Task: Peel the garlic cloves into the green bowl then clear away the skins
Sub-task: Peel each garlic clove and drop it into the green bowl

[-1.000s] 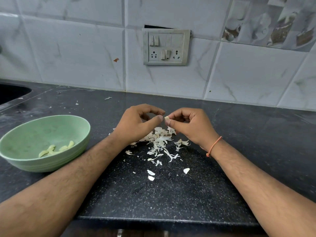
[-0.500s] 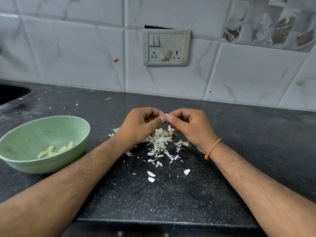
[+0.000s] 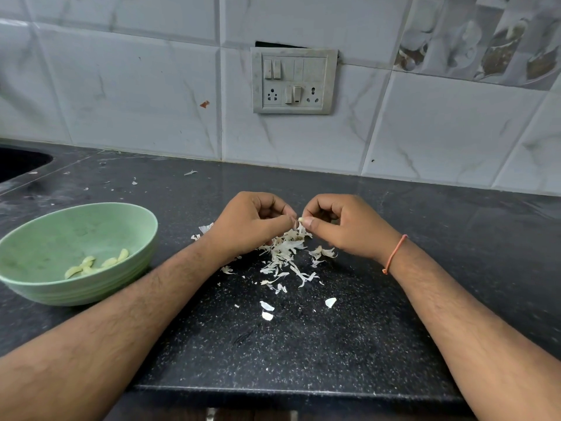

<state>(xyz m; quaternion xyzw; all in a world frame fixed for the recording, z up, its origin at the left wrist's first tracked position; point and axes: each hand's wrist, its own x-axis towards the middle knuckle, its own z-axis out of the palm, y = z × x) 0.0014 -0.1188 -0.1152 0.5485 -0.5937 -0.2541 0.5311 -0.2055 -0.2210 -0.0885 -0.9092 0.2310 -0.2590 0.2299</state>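
Grey marbled tiles with a switch plate [image 3: 294, 81] back a black speckled table [image 3: 334, 344], where the left hand [image 3: 252, 224] and right hand [image 3: 343, 226], fingers curled, pinch one small pale garlic clove [image 3: 300, 219] between their fingertips; most of it is hidden, so its long axis cannot be told. Directly below it lies a heap of white papery skins [image 3: 287, 253], and at 9 o'clock from the hands a green bowl [image 3: 45, 287] holds about five peeled, yellowish cloves [image 3: 97, 262], their long axes mostly running from 7 to 1 o'clock.

Bench [image 3: 349, 344]: black speckled stone, polished. Green bowl [image 3: 39, 294]: matt, ribbed outside, plastic-looking. Garlic skins [image 3: 285, 253]: papery, dry. Wall tiles [image 3: 136, 95]: glossy marble-pattern.
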